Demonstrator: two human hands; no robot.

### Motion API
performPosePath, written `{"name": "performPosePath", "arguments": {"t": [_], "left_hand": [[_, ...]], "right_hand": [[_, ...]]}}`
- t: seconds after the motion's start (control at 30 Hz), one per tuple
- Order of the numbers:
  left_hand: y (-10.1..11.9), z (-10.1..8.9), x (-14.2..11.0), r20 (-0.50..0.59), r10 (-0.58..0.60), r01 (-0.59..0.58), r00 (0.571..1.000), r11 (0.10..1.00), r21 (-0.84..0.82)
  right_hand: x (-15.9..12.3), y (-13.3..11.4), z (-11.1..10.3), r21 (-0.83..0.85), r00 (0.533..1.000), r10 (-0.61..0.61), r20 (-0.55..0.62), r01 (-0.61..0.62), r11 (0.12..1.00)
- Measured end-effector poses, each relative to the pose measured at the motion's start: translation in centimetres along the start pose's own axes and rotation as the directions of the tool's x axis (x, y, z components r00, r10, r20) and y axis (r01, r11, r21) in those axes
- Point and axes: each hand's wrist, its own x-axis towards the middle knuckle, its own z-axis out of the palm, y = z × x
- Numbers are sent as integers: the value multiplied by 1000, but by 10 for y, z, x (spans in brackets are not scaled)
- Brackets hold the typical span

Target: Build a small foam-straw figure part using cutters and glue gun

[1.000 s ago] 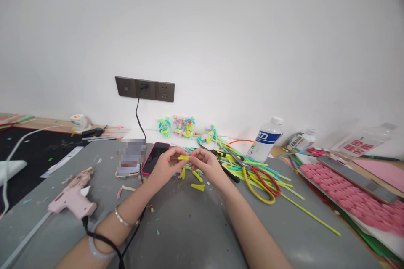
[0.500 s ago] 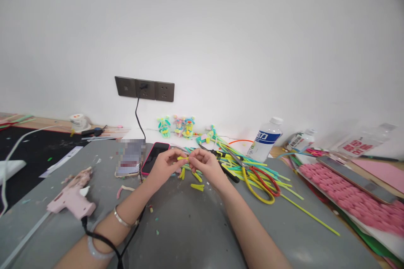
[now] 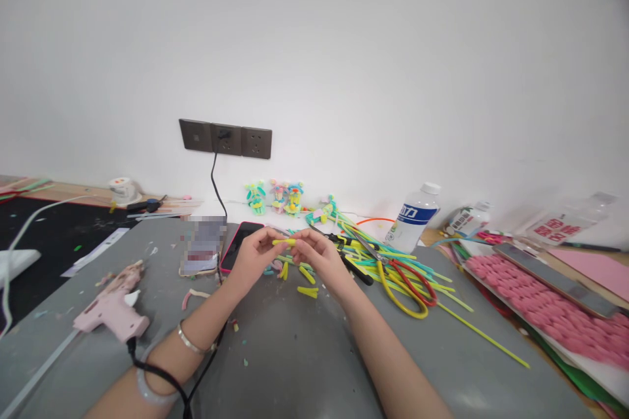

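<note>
A short yellow pipe cleaner piece spans the fingertips of both hands, held level above the grey table. My left hand pinches its left end, and my right hand has thumb and fingers closed on the right end. Just below the hands lie several short yellow pieces, among them a folded one. To the right, long yellow and green pipe cleaners are heaped under scissors with one yellow and one red handle. Black-and-yellow pliers rest near my right hand.
A pink glue gun lies at left, its black cord running by my left arm. Two phones, one pink-edged, lie behind my left hand. Small pipe cleaner figures stand by the wall. A white bottle and pink woven piece are at right.
My fingers have shifted slightly along the yellow piece, so more of it shows between them. The right hand's fingers are drawn closer to the left. Everything else looks unmoved.
</note>
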Motion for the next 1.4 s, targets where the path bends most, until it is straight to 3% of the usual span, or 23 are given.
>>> {"name": "performPosePath", "arguments": {"t": [0.27,0.53,1.0,1.1,1.27,1.4], "left_hand": [[0,0,-1,90,-20,20,996,1000,-2],[-5,-2,-1,58,6,-6,998,1000,8],[6,0,-1,52,-6,6,999,1000,11],[1,1,0,56,-22,24,998,999,-26],[-2,1,0,-31,-89,87,996,994,-65],[3,1,0,8,-84,84,996,996,11]], "right_hand": [[1,1,-2,-62,998,-58,-18,57,996],[3,4,-4,-56,995,-86,-43,84,995],[0,-2,-1,-70,997,-43,-57,39,997],[1,1,-3,-60,993,-71,-90,66,996],[3,4,-7,-68,987,-114,-113,106,992],[2,4,-6,-98,992,-104,-66,98,990]]}}
